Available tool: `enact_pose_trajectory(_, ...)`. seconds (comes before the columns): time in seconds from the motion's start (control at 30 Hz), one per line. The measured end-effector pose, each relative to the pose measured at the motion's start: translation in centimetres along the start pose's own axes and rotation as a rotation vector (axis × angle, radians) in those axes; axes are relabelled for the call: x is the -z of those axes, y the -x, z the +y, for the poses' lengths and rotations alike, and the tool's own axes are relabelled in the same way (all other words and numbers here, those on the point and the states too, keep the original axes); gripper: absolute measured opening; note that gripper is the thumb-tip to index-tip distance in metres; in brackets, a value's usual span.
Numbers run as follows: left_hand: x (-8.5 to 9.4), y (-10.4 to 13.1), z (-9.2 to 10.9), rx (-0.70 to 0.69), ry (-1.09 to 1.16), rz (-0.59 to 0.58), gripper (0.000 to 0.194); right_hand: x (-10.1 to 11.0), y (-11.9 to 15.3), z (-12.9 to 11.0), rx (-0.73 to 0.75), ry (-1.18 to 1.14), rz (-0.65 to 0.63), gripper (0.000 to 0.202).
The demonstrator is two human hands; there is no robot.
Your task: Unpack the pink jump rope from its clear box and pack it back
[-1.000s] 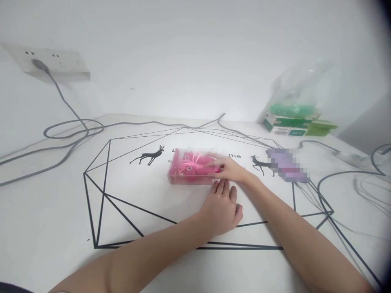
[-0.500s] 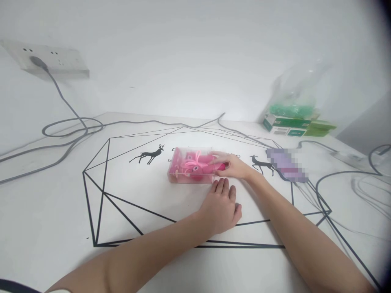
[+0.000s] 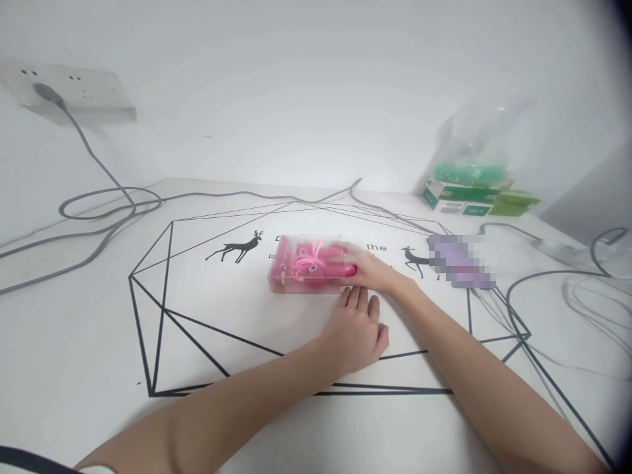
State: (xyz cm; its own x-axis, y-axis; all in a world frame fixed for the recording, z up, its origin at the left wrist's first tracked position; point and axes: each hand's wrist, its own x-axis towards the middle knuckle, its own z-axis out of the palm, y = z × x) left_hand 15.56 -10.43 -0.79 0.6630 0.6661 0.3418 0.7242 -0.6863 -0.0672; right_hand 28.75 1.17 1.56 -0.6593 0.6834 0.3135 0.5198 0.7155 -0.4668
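Observation:
A clear plastic box (image 3: pixel 279 284) with pink ends lies on the white table mat. Inside it are pink handles (image 3: pixel 318 276) with small eye-like marks and a light pink cord (image 3: pixel 309 262). My right hand (image 3: pixel 365 266) reaches into the right end of the box, its fingers around the pink handles; some fingertips are blurred behind the plastic. My left hand (image 3: pixel 353 332) rests near the box's front right corner, palm down, fingers together and stretched out, with its fingertips by the box's lower edge.
A pixelated purple phone-like object (image 3: pixel 461 262) lies right of the box. Green and white boxes (image 3: pixel 461 201) with a clear plastic bag (image 3: pixel 474 148) on top stand at the back right. Grey cables (image 3: pixel 212 195) run along the back and right; one rises to a wall socket (image 3: pixel 83 92).
My right hand has moved left, deeper into the box along the pink handles. The handles sit slightly further left in it. My left hand has barely moved; the whole view has shifted slightly.

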Motion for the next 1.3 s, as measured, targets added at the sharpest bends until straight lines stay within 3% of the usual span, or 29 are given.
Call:
enact_pose_trajectory(0.33,-0.3,0.1,0.0,0.001,-0.001,0.028,0.056,0.3,0.4,-0.8,-0.015,0.160,0.038,0.040)
enact_pose_trajectory(0.57,-0.3,0.2,0.0,-0.003,-0.004,0.025,0.055,1.2,0.7,-0.3,-0.006,0.199,0.040,0.049)
enact_pose_trajectory(0.83,-0.3,0.2,-0.1,-0.009,-0.010,0.020,0.055,2.0,1.0,-0.3,0.028,0.181,0.027,0.045)
enact_pose_trajectory(1.3,-0.6,0.1,-0.3,0.003,0.061,0.023,0.056,1.3,0.2,0.5,-0.001,0.075,0.011,0.031)
